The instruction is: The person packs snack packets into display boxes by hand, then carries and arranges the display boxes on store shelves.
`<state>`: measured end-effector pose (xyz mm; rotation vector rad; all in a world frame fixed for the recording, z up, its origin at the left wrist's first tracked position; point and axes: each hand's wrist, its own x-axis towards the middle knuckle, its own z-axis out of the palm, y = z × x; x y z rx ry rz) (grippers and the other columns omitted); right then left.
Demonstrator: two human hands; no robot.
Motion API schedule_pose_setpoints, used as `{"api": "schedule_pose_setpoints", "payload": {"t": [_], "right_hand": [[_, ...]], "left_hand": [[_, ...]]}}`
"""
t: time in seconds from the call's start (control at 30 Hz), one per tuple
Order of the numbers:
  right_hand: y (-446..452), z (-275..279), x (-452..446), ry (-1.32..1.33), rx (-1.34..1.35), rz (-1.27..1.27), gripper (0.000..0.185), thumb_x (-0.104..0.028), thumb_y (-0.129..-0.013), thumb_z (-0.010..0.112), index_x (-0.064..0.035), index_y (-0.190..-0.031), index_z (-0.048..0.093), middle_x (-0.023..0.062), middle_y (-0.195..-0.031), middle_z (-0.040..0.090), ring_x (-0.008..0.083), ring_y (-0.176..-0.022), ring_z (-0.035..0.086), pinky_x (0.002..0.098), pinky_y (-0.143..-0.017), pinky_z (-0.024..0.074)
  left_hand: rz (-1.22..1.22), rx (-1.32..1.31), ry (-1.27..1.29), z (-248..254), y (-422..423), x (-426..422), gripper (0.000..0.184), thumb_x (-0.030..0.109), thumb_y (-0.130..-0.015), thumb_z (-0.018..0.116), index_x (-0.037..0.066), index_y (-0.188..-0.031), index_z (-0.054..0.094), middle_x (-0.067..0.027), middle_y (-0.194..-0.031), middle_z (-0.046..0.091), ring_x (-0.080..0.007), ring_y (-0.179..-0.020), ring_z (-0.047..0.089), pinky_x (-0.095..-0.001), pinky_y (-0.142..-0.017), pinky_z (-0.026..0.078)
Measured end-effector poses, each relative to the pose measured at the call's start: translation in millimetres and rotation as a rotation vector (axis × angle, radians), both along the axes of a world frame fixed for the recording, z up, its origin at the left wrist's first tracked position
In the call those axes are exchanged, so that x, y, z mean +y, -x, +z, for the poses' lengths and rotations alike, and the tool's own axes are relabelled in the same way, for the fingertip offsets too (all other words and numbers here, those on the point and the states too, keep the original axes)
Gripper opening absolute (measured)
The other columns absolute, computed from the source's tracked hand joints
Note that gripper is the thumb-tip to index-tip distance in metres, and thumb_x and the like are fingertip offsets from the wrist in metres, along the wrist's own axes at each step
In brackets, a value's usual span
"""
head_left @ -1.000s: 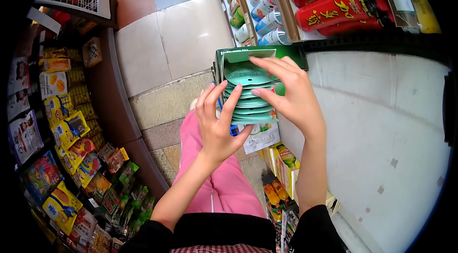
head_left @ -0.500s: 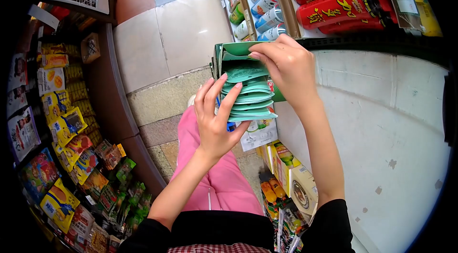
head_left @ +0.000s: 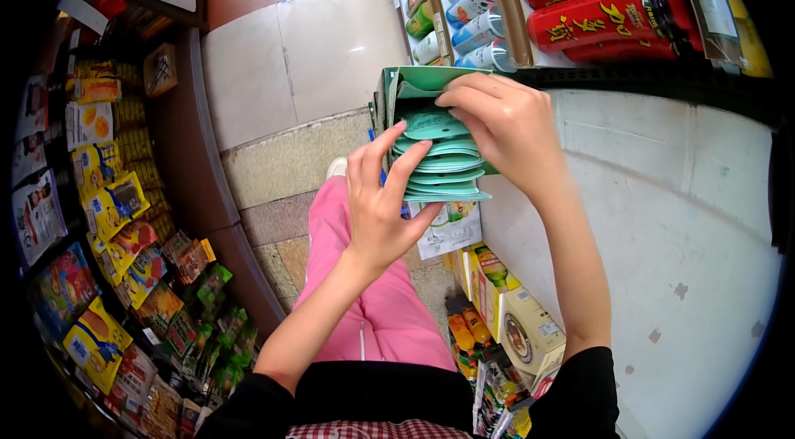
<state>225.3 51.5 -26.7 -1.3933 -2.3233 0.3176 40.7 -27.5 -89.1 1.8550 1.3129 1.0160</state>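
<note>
A green box (head_left: 386, 99) with its flap raised is in front of me, filled with a row of flat green packets (head_left: 447, 167). My left hand (head_left: 377, 211) lies along the near left side of the row. Its fingers are spread on the packets, with the thumb against the near end, gripping them. At the far end my right hand (head_left: 509, 124) has its fingers pinched together at the edge of a packet beneath the flap. Its fingertips are partly hidden, and all the packets are in the box.
Shelves at upper right hold red bottles (head_left: 609, 16) and several cans (head_left: 480, 29). A white panel (head_left: 662, 215) stands to the right. Snack packs (head_left: 116, 207) hang on the left. Cartons (head_left: 526, 327) and orange bottles (head_left: 472, 330) are low by my right side. Tiled floor (head_left: 331, 50) lies ahead.
My right hand has moved slightly right and down, from the flap's edge to the packets beneath, its fingers more curled. My left hand keeps its hold. The view has shifted slightly.
</note>
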Motion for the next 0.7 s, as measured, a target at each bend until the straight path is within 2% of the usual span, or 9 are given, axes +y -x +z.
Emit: {"api": "schedule_pose_setpoints", "payload": {"t": [0.13,0.23,0.33,0.43,0.6,0.7], "right_hand": [[-0.6,15.1,4.6,0.158,-0.154,0.108,0.020,-0.004,-0.079,0.063,-0.0099,-0.094,0.073,0.0059,-0.089,0.071,0.0287,-0.077,0.070,0.0386,-0.065,0.0539],[-3.8,21.6,10.2,0.252,-0.124,0.156,0.020,-0.016,-0.079,0.069,-0.0088,-0.096,0.076,0.0066,-0.091,0.072,0.0292,-0.077,0.070,0.0389,-0.066,0.0540],[-6.3,27.0,11.8,0.275,-0.118,0.188,0.033,-0.033,-0.075,0.077,-0.0059,-0.095,0.077,0.0073,-0.091,0.072,0.0298,-0.077,0.070,0.0387,-0.067,0.0540],[-6.3,29.3,12.1,0.322,-0.115,0.192,0.048,-0.044,-0.069,0.080,-0.0030,-0.094,0.076,0.0090,-0.092,0.072,0.0306,-0.080,0.070,0.0396,-0.070,0.0540],[-4.6,38.6,-4.1,0.329,-0.133,0.163,0.055,-0.044,-0.068,0.081,-0.0018,-0.102,0.074,0.0121,-0.108,0.070,0.0324,-0.092,0.069,0.0404,-0.075,0.0543],[-3.4,40.4,-9.1,0.356,-0.178,0.147,0.053,-0.040,-0.071,0.081,-0.0013,-0.107,0.072,0.0127,-0.116,0.068,0.0338,-0.095,0.068,0.0405,-0.078,0.0546]], "left_hand": [[-0.002,0.001,0.010,0.9,1.7,2.9,0.077,0.014,-0.059,0.088,0.014,-0.130,0.059,-0.0139,-0.140,0.050,-0.0350,-0.117,0.048,-0.0452,-0.099,0.042],[0.000,0.015,0.007,2.9,2.1,5.1,0.078,0.011,-0.058,0.090,0.011,-0.130,0.058,-0.0133,-0.141,0.050,-0.0335,-0.116,0.049,-0.0433,-0.097,0.044],[0.018,-0.016,0.019,2.7,0.7,4.8,0.080,0.011,-0.058,0.090,0.011,-0.131,0.056,-0.0136,-0.141,0.050,-0.0334,-0.116,0.050,-0.0434,-0.097,0.044],[0.049,-0.051,0.018,0.2,-1.6,2.4,0.082,0.011,-0.059,0.090,0.010,-0.132,0.053,-0.0143,-0.141,0.050,-0.0335,-0.119,0.050,-0.0432,-0.097,0.045],[0.091,-0.075,0.023,-2.2,-3.9,0.2,0.083,0.010,-0.061,0.090,0.009,-0.133,0.050,-0.0153,-0.140,0.049,-0.0328,-0.125,0.050,-0.0411,-0.095,0.045],[0.102,-0.066,-0.002,-4.2,-6.1,0.3,0.084,0.008,-0.063,0.090,0.008,-0.135,0.047,-0.0149,-0.142,0.047,-0.0293,-0.120,0.052,-0.0386,-0.091,0.047]]}}
